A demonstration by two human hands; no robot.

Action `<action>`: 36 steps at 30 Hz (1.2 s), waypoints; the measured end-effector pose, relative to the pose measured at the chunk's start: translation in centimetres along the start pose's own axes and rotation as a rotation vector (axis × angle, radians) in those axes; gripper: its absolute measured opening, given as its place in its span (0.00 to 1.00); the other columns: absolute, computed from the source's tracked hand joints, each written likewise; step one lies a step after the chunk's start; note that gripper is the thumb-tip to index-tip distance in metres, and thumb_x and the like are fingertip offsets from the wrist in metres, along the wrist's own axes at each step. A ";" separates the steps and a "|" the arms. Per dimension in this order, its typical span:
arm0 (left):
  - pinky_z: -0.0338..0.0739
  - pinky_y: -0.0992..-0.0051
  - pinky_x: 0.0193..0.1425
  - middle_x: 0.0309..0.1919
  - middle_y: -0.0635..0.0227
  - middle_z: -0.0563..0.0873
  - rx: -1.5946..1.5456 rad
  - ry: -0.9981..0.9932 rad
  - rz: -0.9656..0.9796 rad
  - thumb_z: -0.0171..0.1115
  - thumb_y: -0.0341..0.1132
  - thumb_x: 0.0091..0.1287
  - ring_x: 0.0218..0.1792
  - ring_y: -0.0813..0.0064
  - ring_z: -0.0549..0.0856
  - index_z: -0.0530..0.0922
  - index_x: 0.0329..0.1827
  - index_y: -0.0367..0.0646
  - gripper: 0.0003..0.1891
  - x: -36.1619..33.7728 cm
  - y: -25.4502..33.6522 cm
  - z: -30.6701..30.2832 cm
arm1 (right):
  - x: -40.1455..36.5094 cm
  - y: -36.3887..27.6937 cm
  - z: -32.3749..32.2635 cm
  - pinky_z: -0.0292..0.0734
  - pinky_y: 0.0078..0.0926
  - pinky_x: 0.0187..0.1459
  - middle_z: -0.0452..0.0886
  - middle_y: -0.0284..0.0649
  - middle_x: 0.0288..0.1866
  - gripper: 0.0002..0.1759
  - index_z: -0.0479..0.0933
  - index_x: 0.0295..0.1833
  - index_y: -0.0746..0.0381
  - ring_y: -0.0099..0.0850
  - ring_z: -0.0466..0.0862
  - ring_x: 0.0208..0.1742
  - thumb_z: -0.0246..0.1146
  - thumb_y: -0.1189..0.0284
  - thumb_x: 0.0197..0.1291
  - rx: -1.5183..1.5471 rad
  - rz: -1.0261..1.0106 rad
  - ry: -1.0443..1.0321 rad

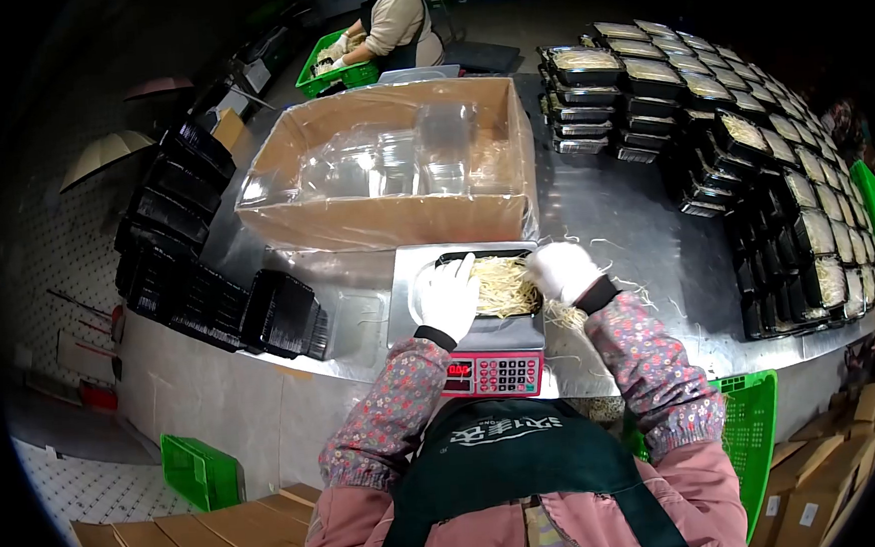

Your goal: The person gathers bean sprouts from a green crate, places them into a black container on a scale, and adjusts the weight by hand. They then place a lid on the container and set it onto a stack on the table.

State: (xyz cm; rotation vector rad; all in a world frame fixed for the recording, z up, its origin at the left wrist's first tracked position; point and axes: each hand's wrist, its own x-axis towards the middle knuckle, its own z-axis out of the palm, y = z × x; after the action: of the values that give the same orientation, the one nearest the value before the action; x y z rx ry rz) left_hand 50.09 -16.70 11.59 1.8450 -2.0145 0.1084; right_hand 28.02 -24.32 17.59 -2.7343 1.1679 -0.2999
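Left hand (448, 298) and right hand (561, 271), fingers curled, press sprouts (505, 287) in the tray (454, 259) on the scale (494, 370).

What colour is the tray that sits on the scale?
Black. The shallow plastic tray holding pale sprouts shows best in the head view.

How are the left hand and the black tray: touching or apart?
Touching. The head view shows the left hand resting on the left rim of the black tray.
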 end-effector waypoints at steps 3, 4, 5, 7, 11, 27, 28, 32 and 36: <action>0.72 0.60 0.64 0.60 0.64 0.82 -0.232 0.138 0.095 0.56 0.37 0.69 0.61 0.61 0.78 0.77 0.66 0.46 0.21 0.4 -1.9 -0.5 | -1.5 2.6 -4.4 0.80 0.46 0.42 0.84 0.50 0.31 0.12 0.86 0.37 0.59 0.50 0.85 0.37 0.64 0.63 0.58 0.181 0.106 0.009; 0.71 0.60 0.67 0.61 0.59 0.81 -0.448 0.121 0.047 0.56 0.32 0.69 0.62 0.57 0.78 0.76 0.66 0.43 0.22 0.6 -2.5 -1.0 | -2.5 3.3 -5.4 0.80 0.45 0.41 0.85 0.51 0.32 0.14 0.86 0.36 0.60 0.51 0.85 0.36 0.64 0.61 0.59 0.244 0.166 0.017; 0.71 0.62 0.68 0.60 0.57 0.81 -0.487 0.200 0.042 0.55 0.28 0.71 0.60 0.59 0.79 0.75 0.67 0.41 0.21 0.3 -2.9 -1.6 | -3.4 4.1 -6.3 0.79 0.41 0.39 0.84 0.51 0.31 0.15 0.86 0.36 0.62 0.48 0.85 0.34 0.65 0.60 0.60 0.270 0.196 0.002; 0.71 0.66 0.69 0.61 0.57 0.81 -0.838 0.220 -0.048 0.51 0.27 0.74 0.61 0.65 0.79 0.73 0.68 0.38 0.20 0.1 -3.2 -4.4 | -5.4 5.7 -6.7 0.79 0.36 0.36 0.84 0.49 0.29 0.14 0.85 0.37 0.65 0.39 0.85 0.29 0.67 0.63 0.59 0.397 0.293 0.020; 0.69 0.72 0.71 0.64 0.55 0.79 -0.686 0.271 -0.117 0.48 0.30 0.78 0.64 0.67 0.78 0.71 0.70 0.33 0.20 -1.7 -8.9 -5.8 | -8.7 9.0 -1.4 0.74 0.22 0.30 0.84 0.33 0.26 0.08 0.84 0.35 0.69 0.18 0.79 0.27 0.70 0.73 0.61 0.777 0.562 0.160; 0.56 0.51 0.76 0.73 0.52 0.68 -0.183 -0.163 0.301 0.60 0.48 0.68 0.74 0.50 0.64 0.64 0.75 0.41 0.35 0.4 -0.2 -2.2 | 1.1 -1.8 0.4 0.75 0.54 0.64 0.48 0.66 0.80 0.69 0.52 0.81 0.43 0.72 0.67 0.68 0.84 0.56 0.31 -0.050 0.069 -0.207; 0.57 0.51 0.75 0.73 0.53 0.68 -0.129 -0.150 0.283 0.60 0.48 0.67 0.73 0.50 0.65 0.66 0.74 0.42 0.35 0.6 -0.9 -0.5 | 1.7 -0.5 1.3 0.78 0.49 0.58 0.61 0.62 0.75 0.64 0.55 0.80 0.47 0.61 0.74 0.64 0.81 0.56 0.36 -0.124 0.083 -0.368; 0.58 0.50 0.75 0.72 0.54 0.70 -0.070 -0.206 0.242 0.57 0.50 0.70 0.72 0.49 0.68 0.66 0.74 0.41 0.33 1.4 -0.2 -0.4 | 0.2 0.3 4.2 0.82 0.43 0.43 0.86 0.47 0.34 0.08 0.85 0.32 0.59 0.46 0.87 0.40 0.65 0.66 0.54 -0.144 0.021 -0.067; 0.60 0.54 0.75 0.71 0.54 0.71 -0.114 -0.220 0.211 0.58 0.50 0.69 0.72 0.50 0.69 0.65 0.75 0.39 0.35 1.1 0.3 -1.2 | 0.6 0.6 2.4 0.83 0.44 0.40 0.86 0.48 0.32 0.10 0.85 0.32 0.58 0.47 0.87 0.38 0.59 0.68 0.58 -0.054 0.047 -0.068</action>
State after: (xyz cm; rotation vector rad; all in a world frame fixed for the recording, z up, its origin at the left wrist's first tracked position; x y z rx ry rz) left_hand 50.01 -17.30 13.10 1.6310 -2.3104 -0.1539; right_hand 28.52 -25.02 15.21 -2.7346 1.2382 -0.1709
